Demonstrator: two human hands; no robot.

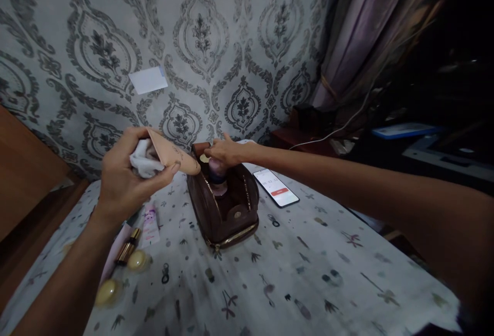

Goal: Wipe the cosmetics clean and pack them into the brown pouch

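At the bag, right fingers grip an obscured bottle, left fingers a tube.

A dark-edged smartphone with a lit white screen lay right of the right hand; a white rectangular sheet showed above the left hand, against grey damask-patterned wallpaper.

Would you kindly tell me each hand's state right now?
Left hand: closed, holding a beige tube and a bunched white cloth.
Right hand: closed on a small container in the open brown bag.
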